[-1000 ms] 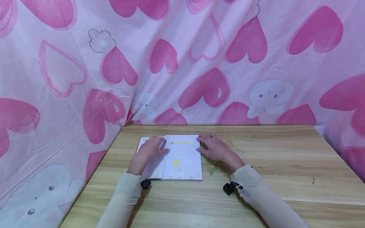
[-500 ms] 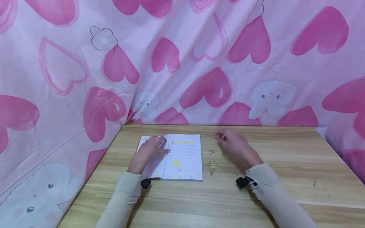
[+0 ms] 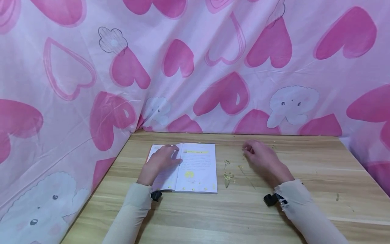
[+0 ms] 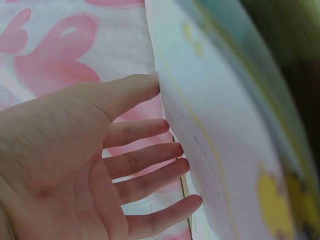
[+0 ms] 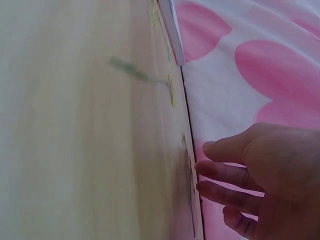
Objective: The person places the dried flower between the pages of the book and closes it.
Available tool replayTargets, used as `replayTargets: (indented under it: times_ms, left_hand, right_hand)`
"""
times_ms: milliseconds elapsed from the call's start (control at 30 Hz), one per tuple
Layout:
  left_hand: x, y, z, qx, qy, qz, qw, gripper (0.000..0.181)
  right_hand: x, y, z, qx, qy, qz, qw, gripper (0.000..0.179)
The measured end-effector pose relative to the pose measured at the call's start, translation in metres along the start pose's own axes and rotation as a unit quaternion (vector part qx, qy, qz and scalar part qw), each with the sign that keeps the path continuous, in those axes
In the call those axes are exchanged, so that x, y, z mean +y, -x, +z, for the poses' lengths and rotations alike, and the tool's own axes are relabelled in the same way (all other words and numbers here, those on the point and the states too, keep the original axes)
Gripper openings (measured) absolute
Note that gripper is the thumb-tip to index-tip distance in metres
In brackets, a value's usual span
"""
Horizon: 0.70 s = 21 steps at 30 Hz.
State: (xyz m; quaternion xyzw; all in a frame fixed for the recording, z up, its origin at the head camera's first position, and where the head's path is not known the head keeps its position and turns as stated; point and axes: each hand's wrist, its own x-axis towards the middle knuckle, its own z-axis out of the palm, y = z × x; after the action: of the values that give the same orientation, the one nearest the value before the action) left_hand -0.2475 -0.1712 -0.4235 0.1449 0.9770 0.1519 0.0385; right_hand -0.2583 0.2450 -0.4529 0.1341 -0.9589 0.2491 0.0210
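Note:
An open book (image 3: 199,166) with printed pages and yellow pictures lies near the back left of the table. My left hand (image 3: 161,161) rests on its left page; in the left wrist view, the spread, straight fingertips touch the paper (image 4: 220,120). To the right of the book are small dried flower sprigs (image 3: 228,176) and a thin-stemmed sprig (image 3: 247,177). Beyond these, my right hand (image 3: 265,157) hovers low over the table with loosely bent fingers. Its thumb and fingers stand apart in the right wrist view, holding nothing, close to a dark thin stem (image 5: 191,195).
The wooden table (image 3: 201,217) meets a pink heart-patterned cloth (image 3: 219,95) at its back and left sides. Small plant bits (image 3: 337,197) lie on the right of the table.
My right hand has left the book's right edge and moved right, past the sprigs, which now show. The left hand stays on the left page.

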Motion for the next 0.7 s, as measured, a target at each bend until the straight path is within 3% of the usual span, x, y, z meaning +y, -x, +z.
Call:
replayTargets:
  times_ms: [700]
  left_hand:
    - [0.002, 0.002, 0.002, -0.002, -0.012, -0.010, 0.9999, 0.053]
  right_hand:
    - [0.032, 0.041, -0.024, -0.014, 0.039, 0.011, 0.9991, 0.010]
